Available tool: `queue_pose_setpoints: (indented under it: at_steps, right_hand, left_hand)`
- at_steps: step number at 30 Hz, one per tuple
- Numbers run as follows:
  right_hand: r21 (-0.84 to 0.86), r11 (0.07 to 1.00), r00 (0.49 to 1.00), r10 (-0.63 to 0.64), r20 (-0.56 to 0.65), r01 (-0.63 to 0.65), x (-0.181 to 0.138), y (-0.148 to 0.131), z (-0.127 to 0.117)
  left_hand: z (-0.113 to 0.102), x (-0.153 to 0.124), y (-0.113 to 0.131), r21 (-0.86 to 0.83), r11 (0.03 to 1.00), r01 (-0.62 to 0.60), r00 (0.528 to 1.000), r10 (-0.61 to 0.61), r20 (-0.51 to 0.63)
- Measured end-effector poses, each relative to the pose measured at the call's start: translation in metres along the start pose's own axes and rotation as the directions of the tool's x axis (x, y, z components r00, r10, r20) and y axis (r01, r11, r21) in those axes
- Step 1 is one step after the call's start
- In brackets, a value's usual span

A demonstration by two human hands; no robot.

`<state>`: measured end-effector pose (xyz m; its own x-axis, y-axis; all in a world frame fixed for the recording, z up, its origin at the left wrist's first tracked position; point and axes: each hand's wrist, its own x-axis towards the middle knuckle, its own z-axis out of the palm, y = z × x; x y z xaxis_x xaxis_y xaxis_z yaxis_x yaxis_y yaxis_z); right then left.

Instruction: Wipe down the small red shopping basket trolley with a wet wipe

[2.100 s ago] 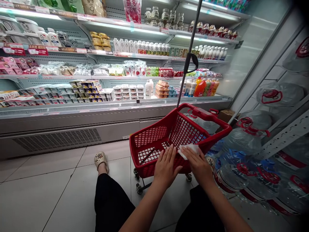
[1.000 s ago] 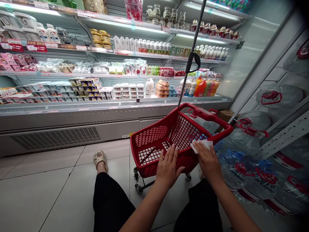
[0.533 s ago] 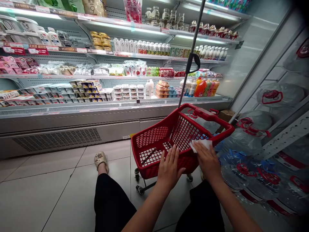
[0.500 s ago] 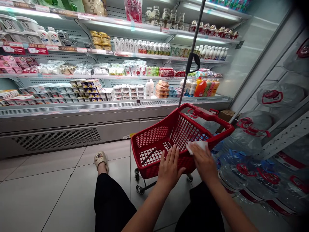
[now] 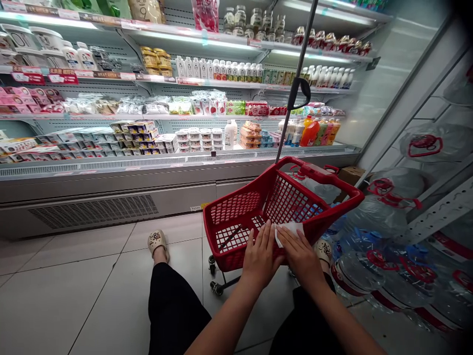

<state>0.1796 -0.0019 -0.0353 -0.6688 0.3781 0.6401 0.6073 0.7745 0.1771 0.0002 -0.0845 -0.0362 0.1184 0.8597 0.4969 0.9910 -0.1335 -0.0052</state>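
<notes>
A red plastic shopping cart (image 5: pixel 268 175) with lattice walls stands right in front of me, its handle off to the right. Fingers outstretched, my left hand (image 5: pixel 258 256) lies flat over the cart's near rim. Beside it, my right hand (image 5: pixel 300 254) presses a white cloth or tissue (image 5: pixel 295 228) against the same rim, its fingers laid over the cloth. The two hands nearly touch at the fingertips. Part of the cloth is hidden under the right hand.
A refrigerated display case (image 5: pixel 177 172) runs along the back, its shelves full of dairy packs and bottles. Large water jugs (image 5: pixel 364 268) are stacked close on the right. A tall pole (image 5: pixel 295 93) rises behind the cart. My shoe (image 5: pixel 157 240) is on the tiled floor.
My right hand has slid left along the rim with the white cloth, up to my left hand. The left hand has stayed put. The view has shifted slightly.
</notes>
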Motion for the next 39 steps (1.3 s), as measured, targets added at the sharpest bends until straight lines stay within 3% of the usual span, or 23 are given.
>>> queue_pose_setpoints:
  at_steps: [3,7,13,19,22,26,29,32,34,39]
  right_hand:
    - [-0.01,1.0,1.0,0.007,0.023,-0.007,-0.003,0.011,-0.007]
    - [-0.094,0.986,0.989,0.128,-0.077,-0.135,-0.004,0.035,-0.012]
    - [-0.038,0.997,0.997,-0.072,0.024,0.073,0.002,0.017,-0.006]
    - [-0.094,0.988,0.99,0.117,-0.074,-0.124,-0.003,0.051,-0.014]
    - [-0.063,0.989,0.989,0.129,-0.076,-0.134,0.0,0.027,-0.004]
    - [0.022,1.0,1.0,0.014,-0.001,-0.014,0.009,-0.021,0.007]
    - [0.027,0.999,1.0,-0.018,0.008,0.018,0.007,-0.012,0.001]
    - [-0.051,0.997,0.998,0.063,-0.014,-0.064,0.001,0.019,-0.01]
    - [-0.083,0.992,0.995,0.094,-0.029,-0.096,-0.001,0.026,-0.012]
    - [-0.014,1.0,1.0,-0.017,-0.013,0.017,0.008,-0.026,0.005]
  left_hand:
    - [-0.002,-0.002,-0.003,0.016,1.0,-0.013,1.0,0.013,0.005]
    - [-0.003,-0.001,-0.001,0.046,0.999,-0.005,1.0,0.005,0.009]
    - [-0.002,0.002,-0.001,0.054,0.998,-0.011,1.0,0.011,0.001]
    - [-0.01,-0.015,-0.017,0.036,0.999,0.019,1.0,-0.019,-0.004]
    - [-0.011,-0.024,-0.019,0.046,0.998,0.051,0.999,-0.051,-0.005]
    - [-0.011,-0.026,-0.021,0.048,0.998,0.048,0.999,-0.049,0.001]
    - [-0.014,-0.026,-0.024,0.046,0.999,0.026,1.0,-0.026,-0.009]
    - [-0.013,-0.026,-0.026,0.045,0.999,0.018,1.0,-0.018,-0.016]
    - [-0.011,-0.026,-0.024,0.048,0.998,0.027,0.999,-0.026,-0.021]
    - [-0.007,-0.029,-0.019,0.033,0.999,0.039,0.999,-0.038,-0.033]
